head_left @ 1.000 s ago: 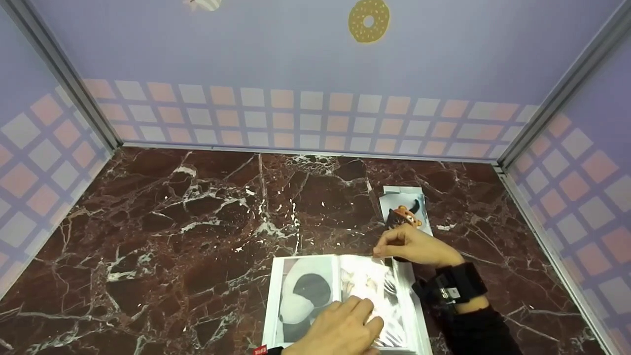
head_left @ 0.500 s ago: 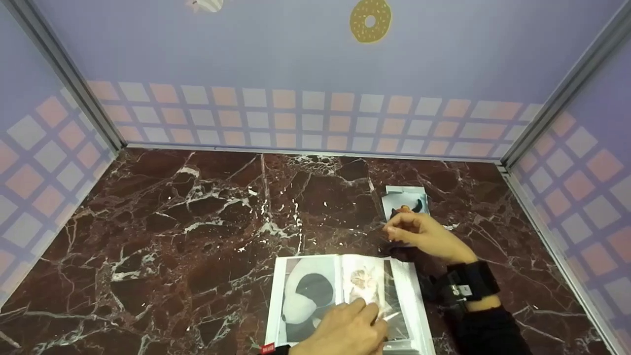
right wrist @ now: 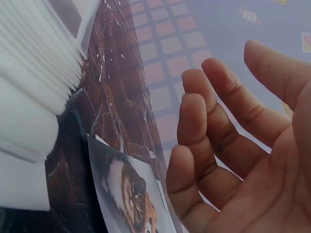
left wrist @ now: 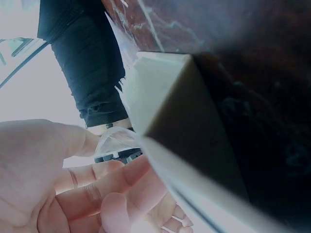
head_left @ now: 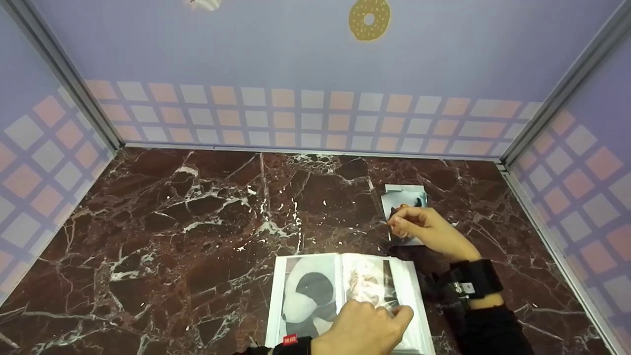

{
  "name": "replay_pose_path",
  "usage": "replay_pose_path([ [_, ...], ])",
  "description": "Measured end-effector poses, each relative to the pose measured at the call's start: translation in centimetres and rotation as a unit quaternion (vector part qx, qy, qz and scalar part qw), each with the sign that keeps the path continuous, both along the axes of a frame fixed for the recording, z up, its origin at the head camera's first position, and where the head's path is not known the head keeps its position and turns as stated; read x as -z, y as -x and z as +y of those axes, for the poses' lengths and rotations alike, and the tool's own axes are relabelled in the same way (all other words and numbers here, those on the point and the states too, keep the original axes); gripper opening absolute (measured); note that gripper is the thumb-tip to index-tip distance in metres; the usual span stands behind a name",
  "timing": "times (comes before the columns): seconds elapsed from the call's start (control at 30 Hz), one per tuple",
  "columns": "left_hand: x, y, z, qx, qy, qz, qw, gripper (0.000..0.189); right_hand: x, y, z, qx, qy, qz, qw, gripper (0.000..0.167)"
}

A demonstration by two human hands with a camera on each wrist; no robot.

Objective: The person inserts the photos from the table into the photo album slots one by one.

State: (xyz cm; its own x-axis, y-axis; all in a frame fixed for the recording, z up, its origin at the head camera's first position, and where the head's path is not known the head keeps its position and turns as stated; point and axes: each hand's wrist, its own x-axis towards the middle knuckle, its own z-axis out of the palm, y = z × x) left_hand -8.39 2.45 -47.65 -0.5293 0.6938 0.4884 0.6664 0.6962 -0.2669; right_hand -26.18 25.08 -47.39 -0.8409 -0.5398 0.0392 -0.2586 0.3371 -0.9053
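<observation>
Beneath the left hand [head_left: 367, 328], whose fingers are seen bent but whose hold cannot be made out, the photo album [head_left: 416, 315] is spread open, while under the right hand [head_left: 421, 229], its thumb and fingers loosely curved and parted, the stacked photos [head_left: 396, 197] are partly covered.

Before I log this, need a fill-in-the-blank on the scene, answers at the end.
The open photo album shows a black-and-white ____ on its left page.
The left grip is mostly over the album's ____ page.
The right grip hangs near a pile of loose ____.
The ring-shaped treat on the back wall is a ____.
Missing words: panda; right; photos; donut.
</observation>
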Motion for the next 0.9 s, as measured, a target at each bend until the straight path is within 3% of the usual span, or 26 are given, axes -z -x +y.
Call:
replay_pose_path([
  [0.17, -0.7, 0.0, -0.1, -0.006, -0.024, -0.026, 0.9994, 0.022, -0.1, 0.2, 0.2, 0.007, -0.007, 0.009, 0.9999, 0.027],
  [0.37, -2.0, -0.1, -1.1, 0.032, -0.086, -0.083, 0.9923, 0.024, -0.1, 0.3, 0.4, 0.012, -0.006, 0.013, 0.9998, 0.027],
  [0.67, -3.6, -0.5, -3.4, 0.062, -0.139, -0.115, 0.9816, 0.018, -0.1, 0.3, 0.6, 0.031, -0.01, 0.022, 0.9992, 0.025],
  [0.77, -4.1, -0.7, -4.6, 0.058, -0.162, -0.125, 0.9771, 0.017, -0.1, 0.2, 0.6, 0.031, -0.011, 0.02, 0.9993, 0.025],
  [0.9, -4.2, -1.0, -6.4, 0.035, -0.185, -0.111, 0.9758, 0.017, -0.1, 0.2, 0.5, 0.023, -0.006, 0.018, 0.9996, 0.026],
])
